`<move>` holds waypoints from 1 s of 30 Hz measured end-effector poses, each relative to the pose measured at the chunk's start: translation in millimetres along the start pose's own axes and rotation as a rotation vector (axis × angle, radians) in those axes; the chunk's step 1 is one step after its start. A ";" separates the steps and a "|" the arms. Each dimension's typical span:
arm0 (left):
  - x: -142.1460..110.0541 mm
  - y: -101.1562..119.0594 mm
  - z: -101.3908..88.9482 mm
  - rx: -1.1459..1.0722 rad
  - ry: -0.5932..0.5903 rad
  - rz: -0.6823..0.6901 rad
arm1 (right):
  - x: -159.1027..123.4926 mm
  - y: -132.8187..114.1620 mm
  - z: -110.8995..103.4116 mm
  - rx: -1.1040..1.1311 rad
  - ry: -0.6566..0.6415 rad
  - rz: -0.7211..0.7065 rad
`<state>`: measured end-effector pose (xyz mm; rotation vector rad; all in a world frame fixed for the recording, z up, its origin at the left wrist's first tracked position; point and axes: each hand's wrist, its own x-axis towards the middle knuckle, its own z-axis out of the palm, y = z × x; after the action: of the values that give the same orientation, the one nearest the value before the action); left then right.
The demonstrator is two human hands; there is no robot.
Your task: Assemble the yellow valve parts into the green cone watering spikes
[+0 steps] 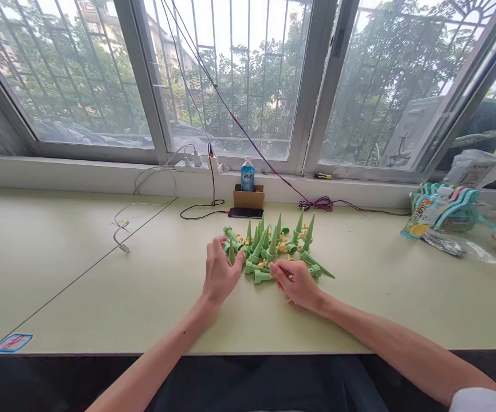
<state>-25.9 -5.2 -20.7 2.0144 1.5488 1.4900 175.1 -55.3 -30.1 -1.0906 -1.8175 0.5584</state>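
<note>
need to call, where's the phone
In the head view, the phone lies on the table near centre, between the cardboard box and the green spikes.

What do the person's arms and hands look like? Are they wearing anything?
The left hand and right hand are bare, with no gloves, watch or rings visible. A white sleeve shows on the right arm. The left arm looks bare, with a tiny dark spot.

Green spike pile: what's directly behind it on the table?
Behind the green spike pile are a dark phone, a cardboard box and a coiled cable; a blue bottle shows above the box's front. The box hides the bottle's base; the spikes cover part of the table behind them.
</note>
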 end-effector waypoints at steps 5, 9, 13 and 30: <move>-7.2 4.6 -1.6 -0.023 0.032 0.307 | 0.3 -2.0 0.1 0.008 0.006 0.008; -12.6 2.7 2.1 0.050 -0.346 0.527 | -0.5 -2.8 -1.1 -0.004 0.039 0.001; -13.7 1.1 3.1 0.173 -0.476 0.481 | -1.1 -4.1 -3.1 -0.010 0.093 -0.001; -14.5 4.8 0.0 0.076 -0.454 0.371 | 0.1 -2.9 -11.9 -0.183 0.227 -0.161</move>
<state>-22.1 -19.1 -26.1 2.5608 1.1075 0.9725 184.2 -57.4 -22.3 -1.0694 -1.7607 0.1669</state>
